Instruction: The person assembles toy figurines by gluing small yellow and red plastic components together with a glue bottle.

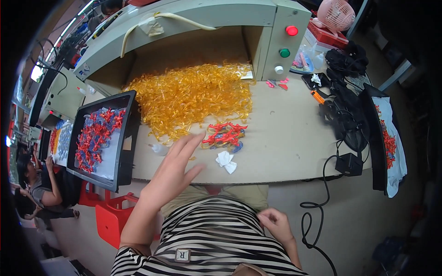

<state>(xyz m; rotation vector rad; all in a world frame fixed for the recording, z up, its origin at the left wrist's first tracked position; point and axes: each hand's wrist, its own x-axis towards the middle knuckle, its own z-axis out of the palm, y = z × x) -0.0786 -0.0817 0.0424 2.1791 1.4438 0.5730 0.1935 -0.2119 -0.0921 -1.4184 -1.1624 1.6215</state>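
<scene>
My left hand [172, 170] reaches over the front of the table with its fingers stretched out and apart, holding nothing. Just beyond its fingertips lies a small cluster of red branching plastic pieces [225, 135], with blue and yellowish ones among them. Beside that cluster is a crumpled white tissue [225, 161]. A small white bottle [159, 149] lies partly behind my left hand. Down by my waist, against the striped shirt, my right hand [275, 224] has its fingers curled in; whatever they may hold is hidden.
A large heap of translucent amber pieces [193, 99] spreads from under the grey machine housing [271, 41]. A black tray [124, 158] of red and blue pieces stands left; another tray [375, 142] is far right. Black cables [324, 198] hang over the right edge. Co-workers sit left.
</scene>
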